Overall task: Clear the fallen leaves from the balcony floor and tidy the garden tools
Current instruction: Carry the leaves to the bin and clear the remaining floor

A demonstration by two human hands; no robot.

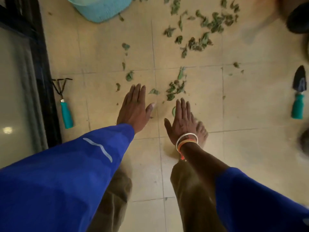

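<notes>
Green fallen leaves lie scattered over the beige tiled floor: a small cluster [175,88] just beyond my fingertips and a bigger spread [205,29] farther off to the right. My left hand [133,108] is stretched out flat, palm down, fingers extended, holding nothing. My right hand [181,121], with bangles at the wrist, is also flat and empty, just short of the near cluster. A hand rake [64,102] with a teal handle lies at the left by the dark door frame. A black trowel [299,94] with a teal handle lies at the far right.
A light blue woven container [100,9] stands at the top left. A glass door with a black frame [48,81] runs down the left side. Dark round objects [299,19] sit at the right edge. My bare foot [201,131] is under my right hand.
</notes>
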